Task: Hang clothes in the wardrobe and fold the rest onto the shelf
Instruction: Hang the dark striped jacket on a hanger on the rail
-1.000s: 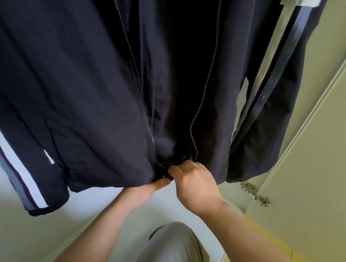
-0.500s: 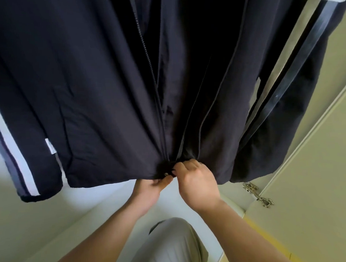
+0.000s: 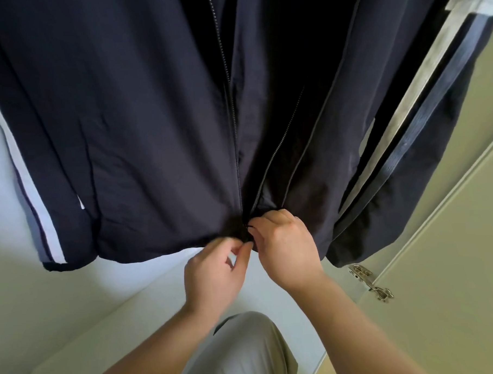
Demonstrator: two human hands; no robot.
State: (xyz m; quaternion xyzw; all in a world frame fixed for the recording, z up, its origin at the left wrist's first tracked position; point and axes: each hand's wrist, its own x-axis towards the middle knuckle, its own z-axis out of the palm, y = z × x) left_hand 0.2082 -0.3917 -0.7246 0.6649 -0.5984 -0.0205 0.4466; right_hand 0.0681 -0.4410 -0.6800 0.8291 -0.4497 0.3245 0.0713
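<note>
- Head view, the garment: a dark navy jacket (image 3: pixel 141 129) hangs in front of you inside the wardrobe. It has white and grey stripes down both sleeves. Its front is open above, and the two rows of the zip (image 3: pixel 235 147) run down to meet at the hem.
- Head view, your hands: your right hand (image 3: pixel 284 247) has its fingers curled at the foot of the zip, pinching the small black zip pull (image 3: pixel 248 227). Your left hand (image 3: pixel 215 270) sits just below the hem, with thumb and forefinger pinching the jacket's bottom corner beside the pull.
- Head view, what changed: a second ago the two zip rows hung apart at the hem and your left thumb pressed up beneath it. Now the rows converge and your left hand has dropped a little lower. The zip's base looks newly joined, so drawing the pull upward is probably next.
- Head view, surroundings: a pale wardrobe door (image 3: pixel 448 305) with a metal hinge (image 3: pixel 371 283) stands to your right. Your grey trouser leg (image 3: pixel 241 354) shows below.
</note>
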